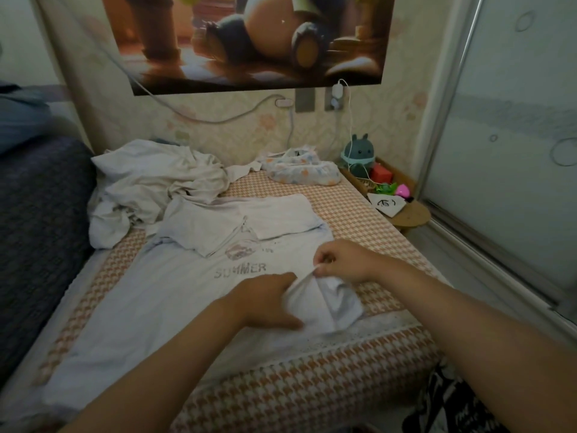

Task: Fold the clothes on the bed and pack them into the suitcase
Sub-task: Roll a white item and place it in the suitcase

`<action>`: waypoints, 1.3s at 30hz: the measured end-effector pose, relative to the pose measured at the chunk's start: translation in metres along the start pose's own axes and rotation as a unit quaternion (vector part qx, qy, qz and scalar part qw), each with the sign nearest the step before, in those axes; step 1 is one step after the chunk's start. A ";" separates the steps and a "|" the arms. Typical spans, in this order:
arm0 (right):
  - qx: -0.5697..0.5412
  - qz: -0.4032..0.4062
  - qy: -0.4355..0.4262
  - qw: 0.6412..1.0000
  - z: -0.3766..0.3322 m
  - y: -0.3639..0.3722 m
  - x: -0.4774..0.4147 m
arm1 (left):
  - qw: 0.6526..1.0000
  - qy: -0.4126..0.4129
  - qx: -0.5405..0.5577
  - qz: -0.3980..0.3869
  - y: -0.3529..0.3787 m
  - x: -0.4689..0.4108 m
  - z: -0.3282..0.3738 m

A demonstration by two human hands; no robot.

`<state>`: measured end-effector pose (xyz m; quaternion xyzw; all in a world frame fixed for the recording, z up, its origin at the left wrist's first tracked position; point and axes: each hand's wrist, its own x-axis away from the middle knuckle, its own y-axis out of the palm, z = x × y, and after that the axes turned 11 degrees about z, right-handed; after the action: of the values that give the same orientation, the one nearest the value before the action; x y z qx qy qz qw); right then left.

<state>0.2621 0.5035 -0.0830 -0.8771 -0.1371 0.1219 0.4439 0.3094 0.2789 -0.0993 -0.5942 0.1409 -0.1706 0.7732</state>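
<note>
— We see soft, matt cloth in the pale white T-shirt with the grey SUMMER print (175,295), smooth but faintly creased.
— We agree. The small bunched white cloth piece (324,304) looks thinner to us, with a slight sheen.
— The orange-and-white houndstooth bed cover (359,207) looks woven and matt, edged with white lace trim (384,331).
— We also note the dark blue blanket (40,220), coarse and bumpy, the glossy paper panda poster (249,42), the matt round wooden stool (412,215) and the frosted sliding door (515,135) in its shiny metal frame (449,98).
</note>
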 end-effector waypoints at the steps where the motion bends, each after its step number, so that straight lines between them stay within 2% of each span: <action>1: 0.009 0.067 0.004 0.998 0.002 0.001 -0.006 | 1.000 -0.014 -0.003 0.019 -0.002 -0.005 -0.010; 2: 0.035 0.129 0.006 0.991 0.003 0.004 -0.011 | 0.998 -0.028 0.000 0.058 -0.004 -0.011 -0.021; 4: 0.097 0.217 -0.004 0.971 0.005 0.013 -0.022 | 0.980 -0.060 0.017 0.187 -0.011 -0.022 -0.044; 6: 0.156 0.255 -0.042 0.953 0.008 0.025 -0.030 | 0.954 -0.092 0.007 0.285 -0.016 -0.030 -0.061; 7: 0.192 0.258 -0.069 0.944 0.011 0.032 -0.034 | 0.952 -0.097 -0.008 0.290 -0.017 -0.033 -0.069; 9: 0.240 0.250 -0.129 0.929 0.014 0.044 -0.042 | 0.966 -0.061 -0.026 0.249 -0.014 -0.033 -0.080; 10: 0.235 0.230 -0.162 0.930 0.012 0.047 -0.045 | 0.971 -0.013 -0.034 0.237 -0.010 -0.029 -0.084; 12: 0.185 0.151 -0.173 0.956 0.002 0.051 -0.047 | 0.960 0.092 -0.081 0.252 -0.003 -0.020 -0.092; 14: 0.194 0.048 -0.157 0.967 -0.001 0.056 -0.051 | 0.955 0.129 -0.101 0.247 0.000 -0.007 -0.100; 15: 0.241 0.016 -0.151 0.959 0.000 0.059 -0.053 | 0.961 0.120 -0.100 0.228 0.001 -0.001 -0.104; 17: 0.259 0.010 -0.124 0.958 0.002 0.061 -0.058 | 0.980 0.068 -0.080 0.170 -0.002 0.006 -0.115; 20: 0.162 -0.006 -0.057 0.985 -0.003 0.049 -0.070 | 0.996 -0.007 -0.019 0.084 -0.016 0.005 -0.133; 23: 0.082 -0.018 0.000 0.996 -0.010 0.029 -0.086 | 0.998 -0.053 -0.014 0.016 -0.036 -0.006 -0.143; 26: 0.032 -0.016 0.028 0.999 -0.017 0.008 -0.107 | 0.996 -0.081 0.004 -0.023 -0.061 -0.024 -0.145; 28: 0.018 -0.038 0.051 0.998 -0.021 -0.003 -0.123 | 0.995 -0.071 -0.028 -0.061 -0.079 -0.040 -0.151; 30: 0.040 -0.013 0.057 0.997 -0.021 -0.010 -0.139 | 0.991 -0.065 -0.066 -0.092 -0.091 -0.057 -0.165; 32: 0.122 0.067 0.043 0.989 -0.016 -0.011 -0.156 | 0.988 -0.080 -0.108 -0.079 -0.099 -0.075 -0.176; 35: 0.275 0.184 0.043 0.943 -0.011 -0.008 -0.185 | 0.962 -0.103 -0.251 0.032 -0.106 -0.104 -0.191; 37: 0.291 0.223 0.103 0.925 -0.010 -0.004 -0.206 | 0.952 -0.151 -0.258 0.062 -0.102 -0.126 -0.201; 39: 0.229 0.244 0.178 0.925 -0.001 0.003 -0.230 | 0.949 -0.198 -0.224 0.095 -0.098 -0.149 -0.209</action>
<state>0.0484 0.4206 -0.0633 -0.7649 0.1941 0.0962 0.6066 0.0780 0.1380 -0.0551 -0.7578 0.0756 0.0609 0.6453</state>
